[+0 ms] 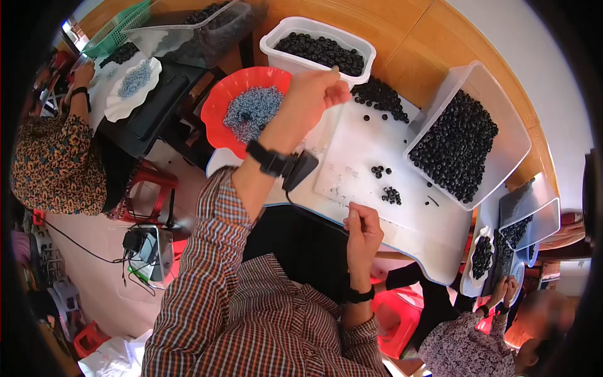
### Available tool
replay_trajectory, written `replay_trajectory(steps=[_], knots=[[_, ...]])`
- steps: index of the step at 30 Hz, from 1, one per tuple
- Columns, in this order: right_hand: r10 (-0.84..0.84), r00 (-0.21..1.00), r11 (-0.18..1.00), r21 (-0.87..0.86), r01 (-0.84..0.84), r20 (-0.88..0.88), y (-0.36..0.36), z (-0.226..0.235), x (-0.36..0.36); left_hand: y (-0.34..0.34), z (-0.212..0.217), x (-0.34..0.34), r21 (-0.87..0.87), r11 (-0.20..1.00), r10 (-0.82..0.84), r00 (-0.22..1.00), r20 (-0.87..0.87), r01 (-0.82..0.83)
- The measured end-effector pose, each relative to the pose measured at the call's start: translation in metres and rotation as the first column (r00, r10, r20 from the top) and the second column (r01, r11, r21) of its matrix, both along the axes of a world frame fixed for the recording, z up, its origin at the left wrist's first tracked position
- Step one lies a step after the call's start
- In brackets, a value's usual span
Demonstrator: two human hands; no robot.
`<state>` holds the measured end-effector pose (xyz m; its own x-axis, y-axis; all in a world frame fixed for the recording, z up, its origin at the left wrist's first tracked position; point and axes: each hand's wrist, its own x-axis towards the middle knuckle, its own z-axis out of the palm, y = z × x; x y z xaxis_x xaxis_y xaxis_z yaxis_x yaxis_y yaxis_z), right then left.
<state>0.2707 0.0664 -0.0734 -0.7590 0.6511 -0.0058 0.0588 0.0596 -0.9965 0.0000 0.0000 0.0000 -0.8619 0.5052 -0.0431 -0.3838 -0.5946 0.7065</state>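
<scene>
My left hand (323,91) reaches across the table, its fingers curled together at the near rim of a white tub (270,51) of black ring-like parts (320,50). Whatever those fingers hold, if anything, is hidden. Close to the table's front edge, my right hand (364,232) is closed, thumb against forefinger; anything in that pinch is too small to name. Beyond it on a white board (352,141) lie two small groups of black parts (391,196). Under my left forearm stands a red scalloped bowl (217,100) filled with small grey-blue pieces (251,113).
A tilted clear bin (502,141) of black parts stands at the right, beside a loose black heap (380,97). A cable runs from my left wrist device (298,168). People work at neighbouring tables left and lower right. Red stools (396,317) stand nearby.
</scene>
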Motion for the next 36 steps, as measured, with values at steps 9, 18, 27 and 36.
replay_trajectory(steps=[9,18,27,36], knots=[[-0.094,0.996,0.782,0.619,0.073,0.0,0.001,-0.011,-0.05,-0.033,-0.037,0.079,-0.131,0.991,0.003,0.994,0.105,0.011],[-0.236,0.961,0.547,0.837,0.008,0.146,-0.004,-0.021,-0.07,-0.017,-0.057,0.12,-0.248,0.961,-0.107,0.99,0.087,0.126],[-0.196,0.978,0.783,0.611,0.113,0.069,0.014,-0.002,-0.014,0.022,-0.065,0.145,-0.521,0.846,-0.235,0.958,-0.166,0.117],[-0.284,0.957,0.827,0.52,0.213,0.059,0.038,-0.003,0.022,0.065,-0.086,0.163,-0.645,0.658,-0.366,0.583,-0.725,-0.388]])
